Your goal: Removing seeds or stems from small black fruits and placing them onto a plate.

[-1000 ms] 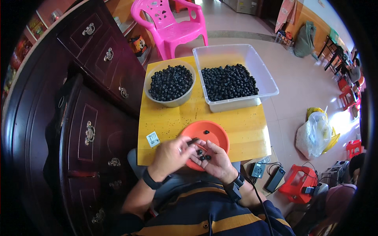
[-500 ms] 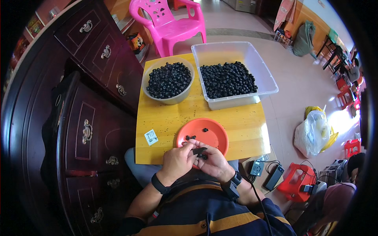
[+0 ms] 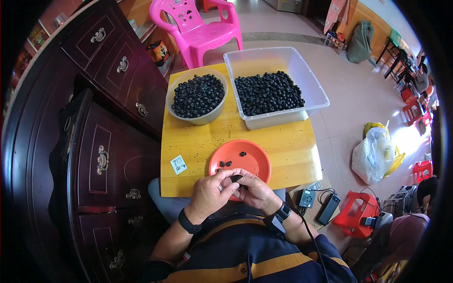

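My hands meet over the near rim of a round orange plate [image 3: 257, 158]. My left hand [image 3: 210, 192] is closed on a dark, flat, blade-like piece [image 3: 235, 178] whose tip shows between the hands. The fingers of my right hand [image 3: 257, 192] are curled inward, nearly covering a small black round piece. On the plate lie several like it, one of them a loose black piece [image 3: 243, 153] near the middle. Beyond the plate stand a round clear tub [image 3: 202, 120] and a rectangular clear bin [image 3: 278, 121], both holding heaps of these black pieces.
Dark specks dot the yellow tabletop [image 3: 292, 146], with a white label [image 3: 179, 164] at its left. A dark wooden cabinet [image 3: 118, 165] borders the left side. A pink chair [image 3: 203, 37] stands behind. Right of the table are a red stool [image 3: 353, 214], cabled devices and another person [image 3: 401, 240].
My hands have drawn together and my right fingers have curled in, covering the black piece that showed in the palm. The blade-like piece is more hidden. The whole view has shifted slightly.
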`<state>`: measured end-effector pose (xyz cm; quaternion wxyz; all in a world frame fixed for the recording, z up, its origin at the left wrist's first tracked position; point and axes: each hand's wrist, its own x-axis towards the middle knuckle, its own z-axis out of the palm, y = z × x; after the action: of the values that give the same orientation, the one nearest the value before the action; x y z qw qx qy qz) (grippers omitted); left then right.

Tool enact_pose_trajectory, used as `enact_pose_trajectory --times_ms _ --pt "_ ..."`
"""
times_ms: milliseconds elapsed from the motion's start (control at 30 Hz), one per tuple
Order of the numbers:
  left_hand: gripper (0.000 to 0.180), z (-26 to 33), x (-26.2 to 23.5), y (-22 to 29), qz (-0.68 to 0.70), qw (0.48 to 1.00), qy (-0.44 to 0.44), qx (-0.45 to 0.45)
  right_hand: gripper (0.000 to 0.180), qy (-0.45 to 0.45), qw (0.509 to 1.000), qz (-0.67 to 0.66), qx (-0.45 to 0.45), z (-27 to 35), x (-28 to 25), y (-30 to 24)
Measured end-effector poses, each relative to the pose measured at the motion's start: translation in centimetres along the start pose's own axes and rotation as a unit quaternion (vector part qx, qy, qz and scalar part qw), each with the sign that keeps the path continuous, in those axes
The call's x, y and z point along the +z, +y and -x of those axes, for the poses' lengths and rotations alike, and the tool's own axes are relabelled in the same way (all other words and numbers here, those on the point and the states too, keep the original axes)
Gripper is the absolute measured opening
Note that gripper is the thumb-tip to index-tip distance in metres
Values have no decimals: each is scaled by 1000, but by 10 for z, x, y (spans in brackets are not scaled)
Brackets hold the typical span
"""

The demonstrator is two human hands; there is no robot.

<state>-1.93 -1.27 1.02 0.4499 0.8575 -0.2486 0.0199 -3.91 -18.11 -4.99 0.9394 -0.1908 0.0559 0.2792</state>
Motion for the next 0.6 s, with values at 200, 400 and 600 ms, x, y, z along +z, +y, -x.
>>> enact_pose_trajectory --times_ms 200,400,600 --pt "26 3 0 -2 -57 998 -12 -21 14 28 999 31 1 3 -8 5" --pt "27 7 -1 0 -100 995 -25 -10 9 36 997 67 19 6 -3 3" --pt "22 11 -4 -4 25 995 -39 -88 11 34 998 58 13 5 -3 6"
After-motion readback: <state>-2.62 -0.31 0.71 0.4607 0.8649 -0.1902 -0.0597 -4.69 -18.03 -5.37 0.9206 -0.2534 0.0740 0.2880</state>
